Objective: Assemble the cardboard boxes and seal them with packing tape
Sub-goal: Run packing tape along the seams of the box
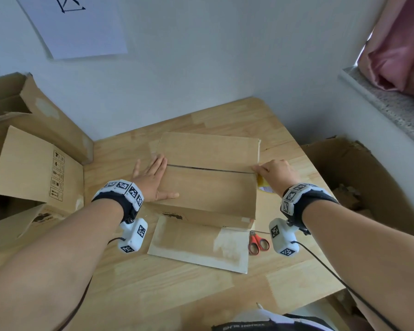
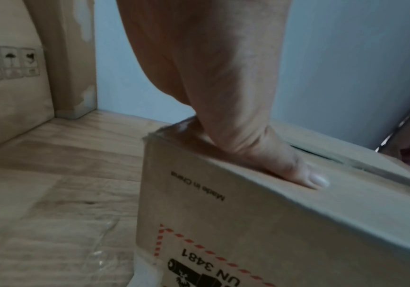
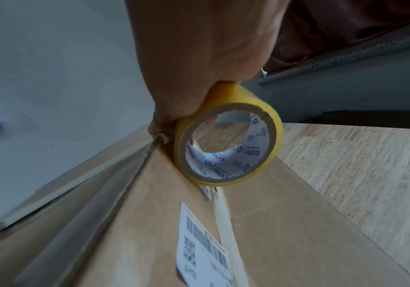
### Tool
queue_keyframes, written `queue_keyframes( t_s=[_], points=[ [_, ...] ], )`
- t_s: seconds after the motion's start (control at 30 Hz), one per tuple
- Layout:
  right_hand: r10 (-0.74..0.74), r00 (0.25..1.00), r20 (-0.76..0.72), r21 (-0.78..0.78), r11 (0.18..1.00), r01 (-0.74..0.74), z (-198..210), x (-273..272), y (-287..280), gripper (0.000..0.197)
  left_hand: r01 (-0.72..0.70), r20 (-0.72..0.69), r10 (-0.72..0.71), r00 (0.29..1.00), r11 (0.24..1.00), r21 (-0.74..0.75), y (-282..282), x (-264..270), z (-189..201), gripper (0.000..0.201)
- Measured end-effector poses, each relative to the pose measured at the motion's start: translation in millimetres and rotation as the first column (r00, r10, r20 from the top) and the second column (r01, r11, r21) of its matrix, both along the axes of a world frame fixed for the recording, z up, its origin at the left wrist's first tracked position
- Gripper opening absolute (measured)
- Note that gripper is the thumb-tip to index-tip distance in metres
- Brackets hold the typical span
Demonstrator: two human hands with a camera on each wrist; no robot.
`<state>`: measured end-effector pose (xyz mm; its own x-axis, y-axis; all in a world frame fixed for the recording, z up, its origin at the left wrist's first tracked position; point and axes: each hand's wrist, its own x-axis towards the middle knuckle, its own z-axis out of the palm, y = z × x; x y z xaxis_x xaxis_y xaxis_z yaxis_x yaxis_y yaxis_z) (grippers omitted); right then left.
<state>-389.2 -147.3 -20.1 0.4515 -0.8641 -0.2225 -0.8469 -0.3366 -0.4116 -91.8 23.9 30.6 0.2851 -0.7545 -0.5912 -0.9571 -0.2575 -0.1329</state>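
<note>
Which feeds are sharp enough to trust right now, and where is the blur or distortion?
Head view: sharp, evenly lit, wide-angle bending at the edges. Left wrist view: soft, dim, left hand on the box. Right wrist view: tape roll readable, table streaked.

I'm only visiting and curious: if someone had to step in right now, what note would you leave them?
Left hand: flat, fingers straight, pressing down the left end of the box top.
Right hand: grips the yellow tape roll at the right end of the center seam.
Box stands on the wooden table, top flaps folded shut; a lower flap lies open toward the person. Red scissors lie by the near right corner.
Done: top flaps closed.
Left: whether tape already covers the seam is unclear; finish it, cut with scissors, then handle the other boxes at the left.
</note>
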Motion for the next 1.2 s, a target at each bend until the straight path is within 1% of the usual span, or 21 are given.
queue_keyframes(
  t_s=[0.17,0.27,0.37,0.47,0.6,0.67,0.73,0.8,0.87,1.0,1.07,1.2],
  points=[
    [0.011,1.000,-0.016,0.016,1.000,-0.011,2.8,0.9,2.1,0.059,-0.023,0.024,0.021,0.999,0.997,0.070,-3.6,-5.6,-1.3,0.117],
    [0.012,1.000,-0.016,0.017,1.000,-0.011,4.3,1.2,2.7,0.059,-0.051,0.041,0.049,0.998,0.997,0.055,-5.8,-15.3,-5.2,0.117],
    [0.010,1.000,-0.025,0.008,1.000,-0.010,5.2,2.1,2.7,0.059,-0.075,0.060,0.073,0.995,0.997,0.032,-8.1,-27.3,-4.9,0.113],
    [0.014,0.999,-0.035,0.003,1.000,-0.014,5.6,1.9,2.7,0.060,-0.037,-0.004,0.037,0.999,0.999,-0.009,-10.1,-47.4,-8.3,0.105],
    [0.017,0.999,-0.034,-0.001,1.000,-0.017,5.2,1.9,2.5,0.059,-0.063,-0.066,0.060,0.996,0.997,-0.054,-14.1,-63.7,-11.1,0.102],
    [0.018,0.999,-0.039,-0.001,1.000,-0.018,7.0,2.3,2.9,0.059,0.003,-0.083,-0.008,0.997,0.998,-0.056,-16.1,-72.1,-10.3,0.100],
    [0.015,0.999,-0.045,0.004,1.000,-0.015,8.4,2.2,2.8,0.058,0.073,-0.131,-0.081,0.988,0.995,-0.066,-21.4,-87.6,-11.5,0.099],
    [0.009,0.999,-0.051,0.002,1.000,-0.009,8.8,1.9,2.1,0.057,0.075,-0.162,-0.091,0.983,0.992,-0.101,-30.1,-102.4,-14.1,0.100],
    [0.011,0.998,-0.057,-0.001,1.000,-0.011,8.7,2.7,1.9,0.057,0.113,-0.167,-0.131,0.977,0.987,-0.116,-36.5,-111.2,-14.9,0.099],
    [0.011,0.996,-0.084,0.005,1.000,-0.011,8.5,2.5,3.9,0.056,0.256,-0.215,-0.277,0.937,0.959,-0.117,-44.9,-142.3,-15.7,0.104],
    [0.006,0.996,-0.089,0.005,1.000,-0.006,8.6,1.3,4.0,0.055,0.252,-0.243,-0.280,0.929,0.958,-0.139,-47.7,-156.3,-18.2,0.108],
    [0.008,0.998,-0.057,-0.001,1.000,-0.009,8.9,3.9,3.4,0.055,0.249,-0.207,-0.270,0.940,0.961,-0.124,-51.4,-155.1,-16.3,0.113]
  ],
)
